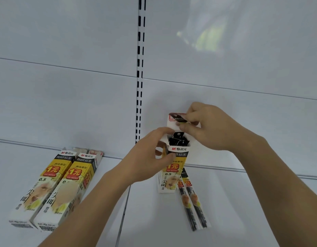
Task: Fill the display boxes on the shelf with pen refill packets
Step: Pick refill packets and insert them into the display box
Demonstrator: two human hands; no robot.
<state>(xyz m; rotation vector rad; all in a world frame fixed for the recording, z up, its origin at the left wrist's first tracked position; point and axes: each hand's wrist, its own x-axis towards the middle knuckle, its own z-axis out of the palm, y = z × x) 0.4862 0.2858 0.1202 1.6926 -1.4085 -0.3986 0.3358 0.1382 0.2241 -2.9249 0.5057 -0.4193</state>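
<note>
A tall white-and-yellow display box (169, 177) stands upright on the white shelf (148, 211), its top open with dark refill packets showing inside. My left hand (154, 154) grips the box near its top. My right hand (205, 125) pinches the box's raised top flap (175, 117) above the opening. Two loose pen refill packets (193, 202) lie on the shelf just right of the box.
Two more display boxes (47, 189) of the same kind lie side by side at the shelf's left. A slotted upright (140, 68) runs up the white back panel behind the box. A wire rail (261, 171) edges the shelf's rear.
</note>
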